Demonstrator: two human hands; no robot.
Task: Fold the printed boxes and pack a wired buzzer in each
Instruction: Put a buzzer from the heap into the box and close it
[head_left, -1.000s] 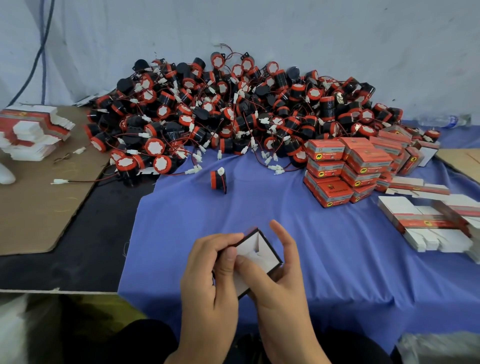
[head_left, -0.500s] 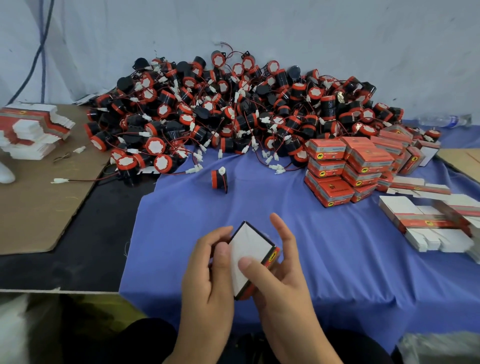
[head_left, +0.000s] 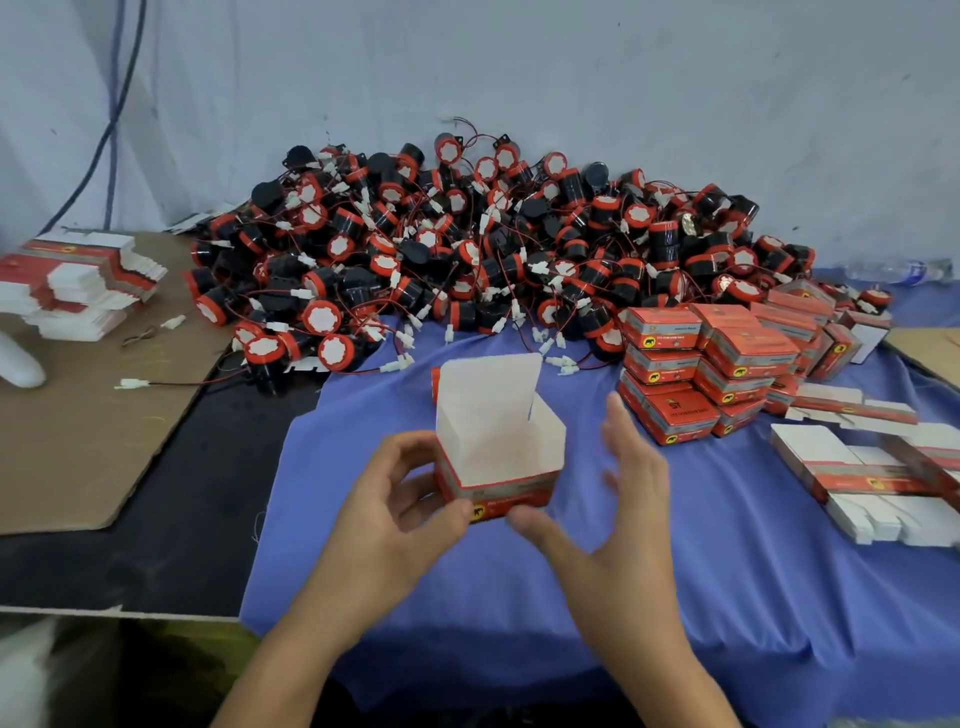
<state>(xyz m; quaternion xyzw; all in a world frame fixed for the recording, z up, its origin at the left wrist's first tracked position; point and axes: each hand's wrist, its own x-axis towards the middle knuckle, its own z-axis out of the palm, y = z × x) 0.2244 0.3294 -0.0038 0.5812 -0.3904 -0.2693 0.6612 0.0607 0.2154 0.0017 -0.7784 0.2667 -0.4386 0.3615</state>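
Holding the box (head_left: 498, 467) over the cloth (head_left: 727, 545) with the left hand (head_left: 395, 514), fingers curled round its near-left corner — mouth up, flap raised, ready for filling. Hovering beside with the right hand (head_left: 623, 499), fingers spread wide, empty — free, probably, for the buzzer pile (head_left: 493, 249) behind.

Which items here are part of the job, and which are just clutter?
Job: open box, gripped by left hand; right hand, open beside it; buzzer pile; packed boxes; flat box blanks.
Lying about: cardboard sheet; plastic bottle; wall cables.
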